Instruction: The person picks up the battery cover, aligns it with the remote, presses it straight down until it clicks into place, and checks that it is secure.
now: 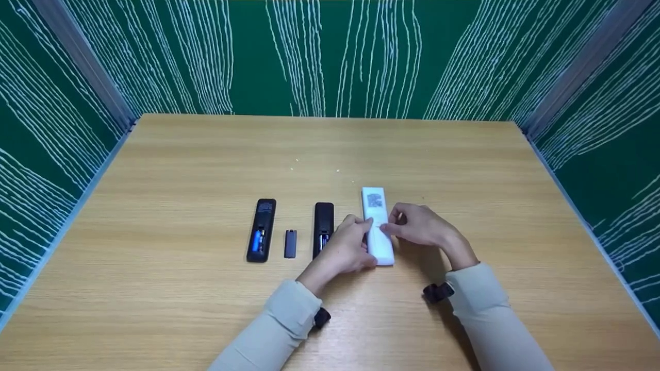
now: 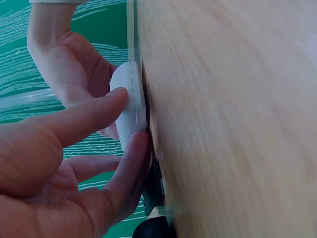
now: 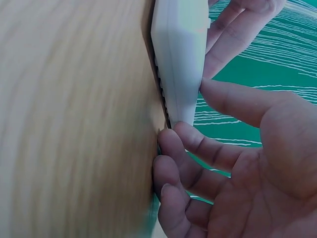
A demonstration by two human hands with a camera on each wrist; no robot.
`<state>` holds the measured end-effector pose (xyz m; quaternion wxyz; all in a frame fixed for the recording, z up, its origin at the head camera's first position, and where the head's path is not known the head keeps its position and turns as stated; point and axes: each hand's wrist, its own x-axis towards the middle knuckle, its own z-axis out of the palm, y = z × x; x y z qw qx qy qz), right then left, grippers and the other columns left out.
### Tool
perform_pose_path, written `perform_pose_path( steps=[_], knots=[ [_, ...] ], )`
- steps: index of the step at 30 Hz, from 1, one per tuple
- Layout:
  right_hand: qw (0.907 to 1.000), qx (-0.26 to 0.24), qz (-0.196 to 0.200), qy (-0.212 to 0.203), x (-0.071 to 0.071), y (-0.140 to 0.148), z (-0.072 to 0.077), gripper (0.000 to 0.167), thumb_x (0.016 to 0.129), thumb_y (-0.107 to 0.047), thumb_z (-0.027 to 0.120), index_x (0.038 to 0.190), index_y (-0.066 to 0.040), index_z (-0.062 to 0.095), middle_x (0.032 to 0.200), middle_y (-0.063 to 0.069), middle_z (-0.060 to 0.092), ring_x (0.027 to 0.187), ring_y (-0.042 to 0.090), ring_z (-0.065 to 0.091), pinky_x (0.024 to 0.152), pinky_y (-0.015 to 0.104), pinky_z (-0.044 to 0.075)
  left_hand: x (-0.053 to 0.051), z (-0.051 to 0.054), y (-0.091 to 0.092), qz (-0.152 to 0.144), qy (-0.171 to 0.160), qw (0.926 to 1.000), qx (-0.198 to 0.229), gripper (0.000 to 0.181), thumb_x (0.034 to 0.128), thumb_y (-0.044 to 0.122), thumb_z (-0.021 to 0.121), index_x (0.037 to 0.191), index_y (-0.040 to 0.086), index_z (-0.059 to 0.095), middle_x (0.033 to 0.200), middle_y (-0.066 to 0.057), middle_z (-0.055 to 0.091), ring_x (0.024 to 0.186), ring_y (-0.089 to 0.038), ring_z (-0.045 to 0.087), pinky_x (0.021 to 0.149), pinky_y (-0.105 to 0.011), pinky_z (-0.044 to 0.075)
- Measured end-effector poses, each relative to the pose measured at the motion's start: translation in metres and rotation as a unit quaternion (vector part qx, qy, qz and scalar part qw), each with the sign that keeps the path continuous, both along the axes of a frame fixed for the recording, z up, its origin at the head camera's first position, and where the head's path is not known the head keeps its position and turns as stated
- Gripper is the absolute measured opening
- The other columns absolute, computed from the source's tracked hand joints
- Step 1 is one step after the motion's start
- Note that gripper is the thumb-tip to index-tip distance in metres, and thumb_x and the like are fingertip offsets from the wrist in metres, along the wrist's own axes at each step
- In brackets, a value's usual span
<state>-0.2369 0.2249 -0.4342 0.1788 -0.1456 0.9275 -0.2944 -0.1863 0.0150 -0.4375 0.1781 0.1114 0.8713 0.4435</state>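
A white remote control (image 1: pixel 382 251) lies face down on the wooden table, a printed label at its far end. My left hand (image 1: pixel 344 247) holds it from the left. In the left wrist view the thumb presses its upper face while a finger lies along its lower edge. From the right, my right hand (image 1: pixel 420 225) pinches the remote's side, thumb on the back and fingertips at the edge, as the right wrist view shows. Left of these, a black remote (image 1: pixel 324 216) with its battery bay uncovered is partly hidden by my left hand.
Farther left lie a dark battery cover (image 1: pixel 291 243) and another black remote (image 1: pixel 265 219), its bay uncovered with a blue battery (image 1: pixel 256 240) inside. Small pale specks dot the table (image 1: pixel 206 154) beyond. Green walls with white streaks (image 1: pixel 258 62) surround it.
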Motion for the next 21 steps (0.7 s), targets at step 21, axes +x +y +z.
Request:
perform_pose_path(
  steps=[21],
  knots=[
    [0.9978, 0.008, 0.027, -0.061, 0.0048, 0.0007, 0.0105, 0.028, 0.100, -0.034, 0.072, 0.105, -0.009, 0.062, 0.082, 0.007, 0.068, 0.070, 0.017, 0.054, 0.061, 0.030, 0.043, 0.0011, 0.0003, 0.0008, 0.007, -0.008, 0.9997, 0.024, 0.097, 0.0800, -0.010, 0.086, 0.163, 0.001, 0.037, 0.144, -0.011, 0.049, 0.103, -0.018, 0.060, 0.086, -0.024, 0.058]
  ],
)
